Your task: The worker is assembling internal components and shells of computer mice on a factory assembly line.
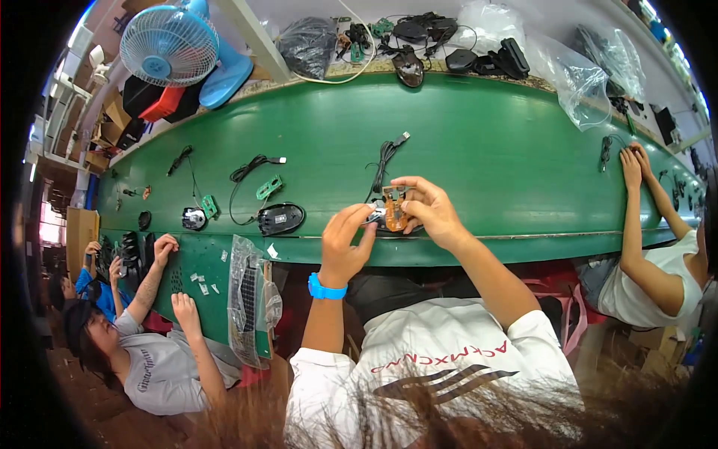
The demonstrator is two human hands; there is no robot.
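Observation:
At the near edge of the green bench, my right hand [431, 212] pinches a brown circuit board [394, 214] between thumb and fingers. My left hand [347, 238], below a blue wristwatch [327, 286], has its fingertips closed on the silver-and-black edge of a computer mouse shell [378, 212]. The board stands upright over that shell and hides much of it. A bundled black cable [384, 159] with a USB plug runs away from the shell across the bench. How firmly the left fingers grip is partly hidden.
To the left lie a black mouse shell [282, 218], a green circuit board [270, 187] and another cable [254, 166]. Co-workers sit at both sides. A blue fan [168, 46] stands far left; mouse parts and plastic bags [572, 78] line the back shelf.

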